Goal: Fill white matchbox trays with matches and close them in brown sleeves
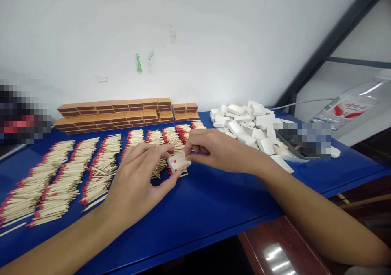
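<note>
A small white matchbox tray (173, 165) with a few red-tipped matchsticks inside is tilted above the blue table. My left hand (139, 173) grips it between thumb and fingers from the left. At its right end, my right hand (210, 147) is closed in a pinch around the plain end of a matchstick (181, 158); the fingertips partly hide the grip. Long rows of loose matchsticks (102, 165), heads mostly to the left, lie on the table left of and behind my hands.
Stacked brown matchboxes (116, 114) line the wall. A heap of white trays (244, 122) lies at the back right, with a phone (301, 142) beside it. A plastic bottle (348, 106) is at far right. The blue table's (195, 222) front edge runs below my arms.
</note>
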The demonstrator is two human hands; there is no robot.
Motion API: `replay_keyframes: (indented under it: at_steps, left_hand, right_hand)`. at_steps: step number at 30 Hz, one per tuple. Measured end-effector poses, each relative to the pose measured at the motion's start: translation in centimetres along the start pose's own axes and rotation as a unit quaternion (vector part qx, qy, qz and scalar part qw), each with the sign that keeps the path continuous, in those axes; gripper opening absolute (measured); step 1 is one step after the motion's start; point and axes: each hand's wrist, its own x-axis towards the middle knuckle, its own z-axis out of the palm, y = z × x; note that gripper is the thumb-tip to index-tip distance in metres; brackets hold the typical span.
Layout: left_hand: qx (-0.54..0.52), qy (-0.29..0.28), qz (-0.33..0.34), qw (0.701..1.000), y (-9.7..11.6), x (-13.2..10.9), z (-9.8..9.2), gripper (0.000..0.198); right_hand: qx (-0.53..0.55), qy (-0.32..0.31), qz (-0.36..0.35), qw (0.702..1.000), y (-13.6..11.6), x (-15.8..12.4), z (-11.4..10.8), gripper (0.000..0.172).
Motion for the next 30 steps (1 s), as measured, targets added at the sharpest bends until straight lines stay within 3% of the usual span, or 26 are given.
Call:
replay_keyframes:
  at_steps: [5,9,14,17,21,30]
  left_hand:
    - [0.0,0.002,-0.001,1.0,0.0,-0.1,0.0,0.039]
    - [0.004,0.009,-0.013,1.0,-0.1,0.0,0.1,0.04]
    - [0.012,0.034,-0.024,0.999,-0.1,0.2,0.2,0.039]
    - [0.009,0.037,-0.025,0.999,-0.2,0.3,0.2,0.039]
    - [0.007,0.037,-0.017,0.999,-0.1,0.3,0.1,0.04]
    - [0.003,0.019,-0.013,1.0,-0.5,0.1,0.3,0.04]
  right_hand:
    - [0.008,0.014,0.0,1.0,0.1,0.0,-0.5,0.007]
    - [-0.053,0.066,0.062,0.994,2.0,-0.1,-1.5,0.015]
    - [-0.078,-0.029,0.099,0.992,4.5,0.0,-1.5,0.009]
    - [-0.068,-0.063,0.119,0.989,4.9,0.2,-1.0,0.004]
    - [-0.057,-0.093,0.15,0.983,4.8,0.2,-0.5,0.011]
    - [-0.059,-0.038,0.101,0.992,5.2,0.8,0.1,0.012]
